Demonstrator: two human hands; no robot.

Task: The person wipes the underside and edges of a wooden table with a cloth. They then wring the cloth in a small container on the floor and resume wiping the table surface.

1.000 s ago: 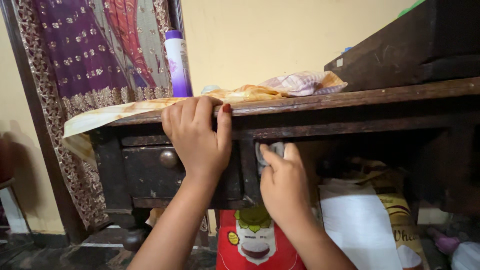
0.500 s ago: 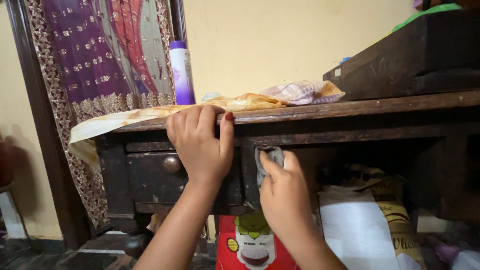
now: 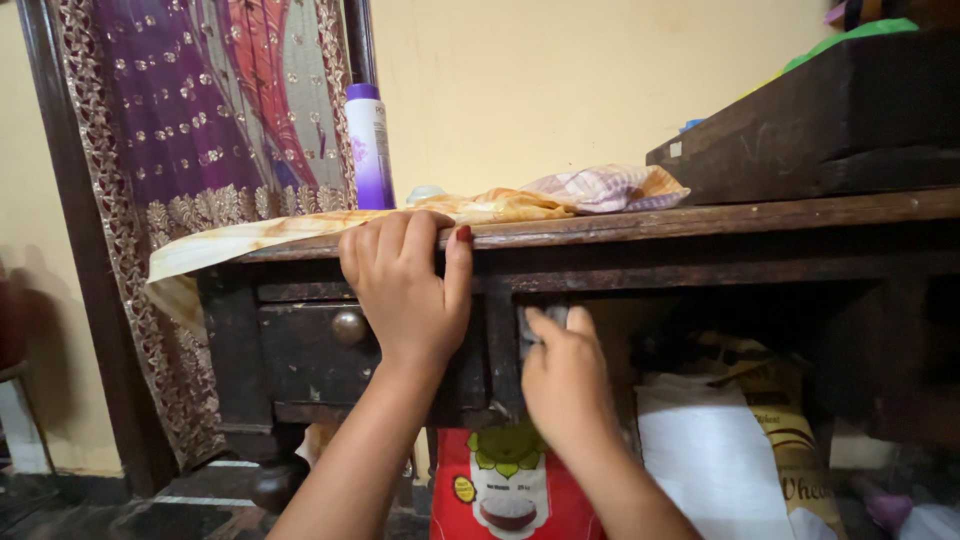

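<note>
We have the left hand (image 3: 405, 290) at frame centre, hooked over the front edge of the dark wooden table (image 3: 700, 215), fingers on top, thumb down the face. It holds nothing, just braces on the wood.

The right hand (image 3: 565, 375), just right of centre and lower, is pinched narrow on a small grey thing (image 3: 530, 325) pressed against the post beside the open bay under the table. It looks like a rag or pad; we cannot tell which. Most of it is hidden behind the fingers.

Risks as we read them:
- The yellow cloth (image 3: 260, 235) lies along the table edge, touching the left fingertips and hanging off the left corner. If that hand drags sideways, the cloth likely slides.
- The purple-capped bottle (image 3: 370, 145), upper left of centre, stands tall and narrow at the back, near or on the cloth. A cloth tug or a shake of the table could tip it.
- The checked cloth (image 3: 605, 188) bunched top centre could go with it.
- The grey thing is held by fingertips only. A hard push could slip it into the dark bay, out of sight.
- The red bag (image 3: 505, 485) and white sack (image 3: 715, 455) sit just below the right wrist, so the forearm may snag them.
- The drawer knob (image 3: 348, 327) is near the left wrist, a minor knock risk.
</note>
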